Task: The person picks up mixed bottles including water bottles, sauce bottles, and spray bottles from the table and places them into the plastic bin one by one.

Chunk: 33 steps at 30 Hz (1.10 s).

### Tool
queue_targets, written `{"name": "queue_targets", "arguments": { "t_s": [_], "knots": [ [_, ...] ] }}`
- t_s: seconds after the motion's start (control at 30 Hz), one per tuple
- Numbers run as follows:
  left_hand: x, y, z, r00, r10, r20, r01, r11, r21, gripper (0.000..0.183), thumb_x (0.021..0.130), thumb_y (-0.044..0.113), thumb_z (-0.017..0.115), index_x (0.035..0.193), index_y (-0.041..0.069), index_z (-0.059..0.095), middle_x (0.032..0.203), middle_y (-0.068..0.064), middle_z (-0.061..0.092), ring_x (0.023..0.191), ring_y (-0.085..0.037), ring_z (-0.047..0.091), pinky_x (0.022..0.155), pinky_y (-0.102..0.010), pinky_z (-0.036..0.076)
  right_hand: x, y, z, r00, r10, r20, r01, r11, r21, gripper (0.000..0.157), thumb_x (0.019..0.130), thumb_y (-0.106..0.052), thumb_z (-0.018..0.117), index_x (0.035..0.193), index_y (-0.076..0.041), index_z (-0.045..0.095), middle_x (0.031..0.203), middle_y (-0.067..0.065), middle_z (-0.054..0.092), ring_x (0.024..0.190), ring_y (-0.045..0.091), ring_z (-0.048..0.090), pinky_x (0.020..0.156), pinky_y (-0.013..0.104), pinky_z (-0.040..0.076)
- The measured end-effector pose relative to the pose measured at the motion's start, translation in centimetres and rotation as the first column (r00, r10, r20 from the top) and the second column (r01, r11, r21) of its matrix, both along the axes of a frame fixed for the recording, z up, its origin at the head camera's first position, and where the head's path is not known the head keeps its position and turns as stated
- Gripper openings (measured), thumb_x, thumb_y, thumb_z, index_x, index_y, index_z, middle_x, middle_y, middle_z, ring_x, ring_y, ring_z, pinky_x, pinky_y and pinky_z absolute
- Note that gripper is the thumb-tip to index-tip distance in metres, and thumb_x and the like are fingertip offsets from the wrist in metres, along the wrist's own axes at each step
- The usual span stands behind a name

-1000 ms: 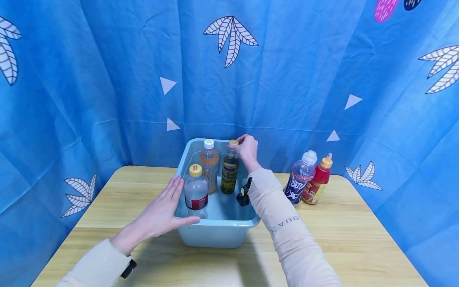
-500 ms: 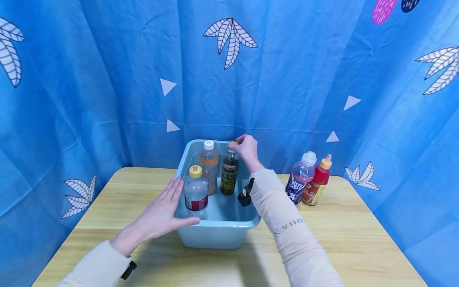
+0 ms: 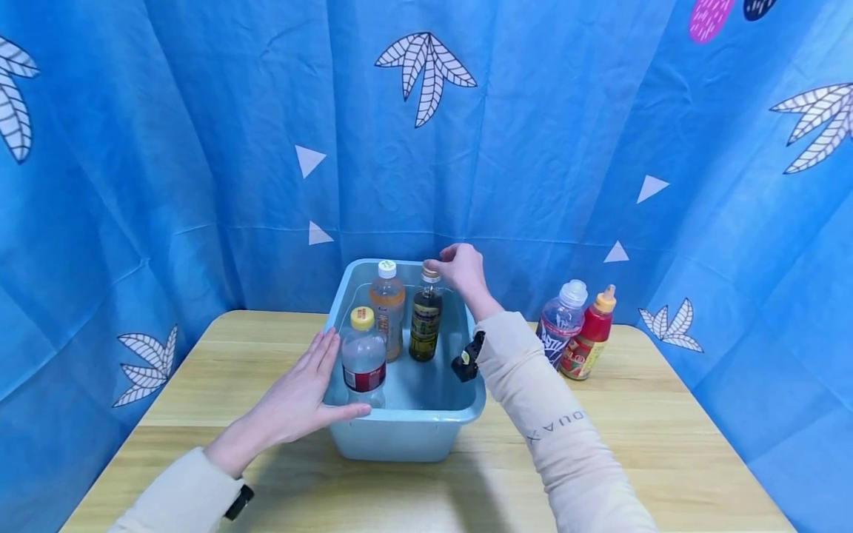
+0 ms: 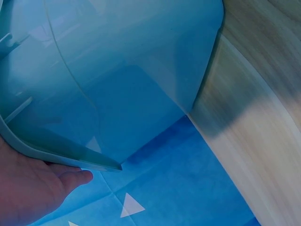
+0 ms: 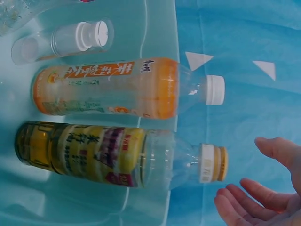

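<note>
A light blue plastic basin (image 3: 406,437) stands on the table with several bottles upright in it. Just off the gold cap of an oil bottle (image 3: 425,326), my right hand (image 3: 465,272) has its thumb and fingers parted, with a gap to the cap in the right wrist view. Left of that bottle is an orange-labelled drink bottle (image 5: 103,89) with a white cap. In front, a clear bottle (image 3: 364,355) has a yellow cap and red label. My left hand (image 3: 296,396) rests on the basin's near left corner, fingers straight along the rim and thumb over the front edge.
Right of the basin, a clear-capped bottle (image 3: 556,329) with a dark blue label stands against a red squeeze bottle (image 3: 589,337). A small clear bottle (image 5: 61,41) is also in the basin. A blue curtain (image 3: 413,178) hangs behind the wooden table (image 3: 666,444).
My right hand has let go of the oil bottle's cap and moved slightly right and up. The oil bottle stays standing in the basin. My left hand has not moved.
</note>
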<state>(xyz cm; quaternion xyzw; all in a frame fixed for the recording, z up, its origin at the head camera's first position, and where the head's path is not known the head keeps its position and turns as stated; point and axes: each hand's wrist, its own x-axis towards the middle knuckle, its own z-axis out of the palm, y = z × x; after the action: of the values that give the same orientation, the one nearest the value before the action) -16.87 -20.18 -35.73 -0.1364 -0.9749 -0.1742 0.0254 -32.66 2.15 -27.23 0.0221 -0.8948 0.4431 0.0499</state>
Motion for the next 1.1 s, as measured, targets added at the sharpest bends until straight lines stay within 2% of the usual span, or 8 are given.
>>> {"name": "queue_targets", "arguments": {
  "t_s": [0.37, 0.63, 1.1],
  "knots": [
    [0.0, 0.2, -0.1, 1.000, -0.002, 0.005, 0.002, 1.000, 0.003, 0.114, 0.065, 0.078, 0.044, 0.141, 0.000, 0.012, 0.146, -0.017, 0.007, 0.132, -0.035, 0.006, 0.098, -0.055, 0.021, 0.8, 2.3, 0.6, 0.996, 0.046, -0.072, -0.045, 0.999, 0.023, 0.037, 0.082, -0.027, 0.063, 0.108, -0.002, 0.058, 0.105, 0.012, 0.058, 0.094, 0.024, 0.053, 0.081, 0.035, 0.046],
    [0.0, 0.4, -0.4, 1.000, 0.005, -0.004, -0.005, 1.000, -0.007, 0.112, 0.066, 0.077, 0.045, 0.141, -0.001, 0.012, 0.146, -0.017, 0.008, 0.132, -0.035, 0.006, 0.099, -0.054, 0.021, 1.5, 4.0, 0.0, 0.988, 0.071, -0.135, -0.071, 0.997, 0.004, 0.035, 0.083, -0.028, 0.062, 0.107, -0.002, 0.059, 0.103, 0.012, 0.059, 0.094, 0.023, 0.055, 0.081, 0.035, 0.046],
    [0.1, 1.1, -1.1, 1.000, 0.019, -0.016, -0.019, 1.000, -0.003, 0.112, 0.066, 0.077, 0.045, 0.141, 0.000, 0.012, 0.146, -0.017, 0.008, 0.132, -0.036, 0.007, 0.097, -0.056, 0.023, 3.1, 6.7, -1.4, 0.961, 0.091, -0.261, -0.106, 0.993, -0.044, 0.036, 0.083, -0.029, 0.062, 0.109, -0.003, 0.058, 0.104, 0.012, 0.060, 0.095, 0.023, 0.058, 0.081, 0.036, 0.047]
  ]
}}
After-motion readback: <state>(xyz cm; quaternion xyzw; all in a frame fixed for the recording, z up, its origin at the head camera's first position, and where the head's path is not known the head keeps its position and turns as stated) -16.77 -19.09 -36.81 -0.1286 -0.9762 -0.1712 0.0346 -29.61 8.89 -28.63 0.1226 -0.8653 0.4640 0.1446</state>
